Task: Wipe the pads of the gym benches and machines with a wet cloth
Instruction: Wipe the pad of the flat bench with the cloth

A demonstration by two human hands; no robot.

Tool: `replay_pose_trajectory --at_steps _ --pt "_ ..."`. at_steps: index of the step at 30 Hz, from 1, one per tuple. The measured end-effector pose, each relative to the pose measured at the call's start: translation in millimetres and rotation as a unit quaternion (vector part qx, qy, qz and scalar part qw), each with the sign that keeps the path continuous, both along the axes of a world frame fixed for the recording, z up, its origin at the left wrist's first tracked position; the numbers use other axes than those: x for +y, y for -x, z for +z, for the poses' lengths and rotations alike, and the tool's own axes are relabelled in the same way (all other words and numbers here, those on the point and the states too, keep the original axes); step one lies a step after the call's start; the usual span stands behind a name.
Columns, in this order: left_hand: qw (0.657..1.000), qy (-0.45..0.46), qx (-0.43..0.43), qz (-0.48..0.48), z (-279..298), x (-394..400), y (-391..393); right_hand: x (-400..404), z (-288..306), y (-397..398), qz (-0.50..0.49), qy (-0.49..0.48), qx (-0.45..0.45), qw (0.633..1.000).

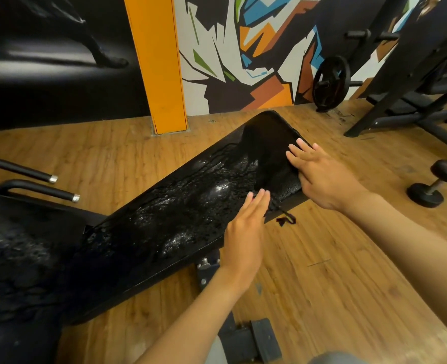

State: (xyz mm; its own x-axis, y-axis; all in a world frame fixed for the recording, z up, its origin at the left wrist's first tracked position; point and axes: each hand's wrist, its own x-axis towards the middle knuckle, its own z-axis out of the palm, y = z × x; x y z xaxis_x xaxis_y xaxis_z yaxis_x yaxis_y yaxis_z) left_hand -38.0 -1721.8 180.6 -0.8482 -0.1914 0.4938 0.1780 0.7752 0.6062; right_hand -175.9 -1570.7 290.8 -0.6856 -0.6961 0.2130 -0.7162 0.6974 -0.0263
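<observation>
A long black bench pad (180, 216) runs from lower left to upper right, glistening with water drops. A dark wet cloth (267, 158) lies spread over its far end, with a frayed corner hanging off the near edge. My left hand (246, 232) rests with straight fingers on the pad's near edge, fingertips at the cloth's lower corner. My right hand (322, 174) lies flat with spread fingers on the cloth's right side at the pad's end.
A second wet black pad (15, 258) adjoins at the lower left. Two chrome-tipped handles (38, 190) stick out on the left. An orange pillar (159, 61), a weight plate (330, 82), a machine frame (411, 101) and a dumbbell (437, 182) stand on the wooden floor.
</observation>
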Motion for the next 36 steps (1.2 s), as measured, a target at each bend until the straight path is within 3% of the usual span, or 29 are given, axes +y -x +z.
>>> replay_pose_trajectory --at_steps 9,15,23,29,36 --pt "0.996 -0.06 -0.037 0.056 44 -33 119 -41 -4 22 -0.044 -0.052 0.061 0.996" --pt "0.997 -0.055 0.018 0.042 18 -24 76 -41 -8 27 -0.057 -0.063 0.079 0.993" --pt "0.99 -0.032 -0.068 0.115 52 -60 172 -47 -9 30 -0.086 -0.109 0.094 0.986" --pt "0.995 -0.027 0.018 0.093 26 -52 128 -49 -11 34 -0.082 -0.124 0.099 0.984" --pt "0.992 -0.03 -0.043 0.116 57 -100 228 -48 -15 36 -0.082 -0.114 0.124 0.982"
